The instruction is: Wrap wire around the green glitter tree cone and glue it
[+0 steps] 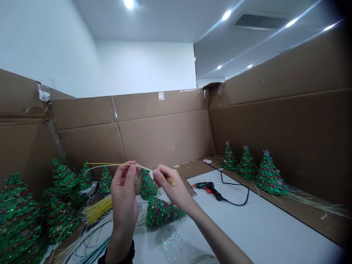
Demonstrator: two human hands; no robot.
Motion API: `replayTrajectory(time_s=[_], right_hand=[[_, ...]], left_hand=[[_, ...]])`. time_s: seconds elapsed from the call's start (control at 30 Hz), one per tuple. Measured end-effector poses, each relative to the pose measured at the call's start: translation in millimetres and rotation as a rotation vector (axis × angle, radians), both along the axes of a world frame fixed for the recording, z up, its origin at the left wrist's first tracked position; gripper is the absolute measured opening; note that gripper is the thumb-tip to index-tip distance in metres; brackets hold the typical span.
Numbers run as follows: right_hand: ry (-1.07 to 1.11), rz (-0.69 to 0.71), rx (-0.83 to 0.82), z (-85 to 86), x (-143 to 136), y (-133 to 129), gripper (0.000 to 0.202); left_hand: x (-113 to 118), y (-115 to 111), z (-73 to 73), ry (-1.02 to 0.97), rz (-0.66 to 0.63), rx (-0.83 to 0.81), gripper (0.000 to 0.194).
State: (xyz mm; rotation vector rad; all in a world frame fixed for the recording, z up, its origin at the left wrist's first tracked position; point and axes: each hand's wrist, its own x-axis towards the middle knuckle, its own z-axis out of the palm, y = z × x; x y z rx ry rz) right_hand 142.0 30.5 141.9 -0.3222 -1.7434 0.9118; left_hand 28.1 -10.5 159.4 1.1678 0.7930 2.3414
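Observation:
My left hand (125,189) is closed in a pinch on a thin yellow strand (103,164) and a thin white strand (95,167), whose free ends stretch out to the left. To its right, my right hand (167,179) is closed at the strands' other end. A rounded tan, wooden-looking handle (172,181) pokes out of its grip; the rest of that tool is hidden by the fingers. Below the hands, a green tinsel Christmas tree (162,212) lies on its side on the white board (236,227). Another small tree (148,185) stands just behind.
A glue gun (207,187) with a black cord lies on the right. Trees stand at left (19,209) and right (268,174). Bundles of yellow strands (99,211) and white strands (82,240) lie left, near a grey-and-white bird figure (89,189). Cardboard walls (165,132) surround the table.

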Motion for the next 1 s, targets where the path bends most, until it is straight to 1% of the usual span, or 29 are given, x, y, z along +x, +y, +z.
replayTrajectory(time_s=[0.07, 0.13, 0.2, 0.33, 0.47, 0.57, 0.67, 0.73, 0.8, 0.87, 0.93, 1.0], right_hand=[[0.045, -0.015, -0.002, -1.2, -1.6, 2.2, 0.039], [0.066, -0.04, 0.016, -0.4, 0.1, 2.4, 0.039], [0.055, -0.062, 0.066, 1.2, 4.5, 1.4, 0.039], [-0.001, -0.078, 0.172, 4.2, 15.3, -1.8, 0.036], [-0.031, -0.104, 0.256, 4.7, 20.8, -2.4, 0.033], [-0.033, -0.153, 0.386, 2.4, 21.8, 2.1, 0.031], [-0.051, -0.173, 0.476, -0.6, 22.6, 8.2, 0.033], [-0.044, -0.17, 0.437, -1.8, 21.3, 9.0, 0.036], [0.041, -0.15, 0.309, -2.3, 16.6, 4.9, 0.037], [0.189, -0.092, 0.143, -2.1, 8.1, -2.8, 0.039], [0.259, -0.018, 0.059, -1.9, -2.5, -10.5, 0.042], [0.335, 0.003, -0.017, -2.0, -11.4, -15.3, 0.04]], left_hand=[[-3.3, -2.1, -0.8, 0.061, 0.052, -0.02, 0.013], [-3.7, -6.1, -1.0, 0.124, 0.073, -0.036, 0.011], [-1.4, -10.4, -0.6, 0.2, 0.049, -0.071, 0.011], [7.2, -15.7, -0.3, 0.355, -0.047, -0.158, 0.012], [12.8, -17.2, -2.3, 0.371, -0.065, -0.14, 0.009], [12.8, -17.5, -3.8, 0.354, -0.067, -0.119, 0.009], [13.5, -16.9, -4.6, 0.303, -0.134, -0.135, 0.01], [17.1, -15.7, -5.1, 0.267, -0.182, -0.142, 0.011], [23.5, -13.8, -6.3, 0.22, -0.194, -0.114, 0.012], [30.9, -11.1, -8.7, 0.155, -0.171, -0.067, 0.013], [36.5, -7.3, -12.2, 0.108, -0.119, -0.026, 0.014], [38.8, -2.4, -16.4, 0.124, -0.056, -0.011, 0.013]])
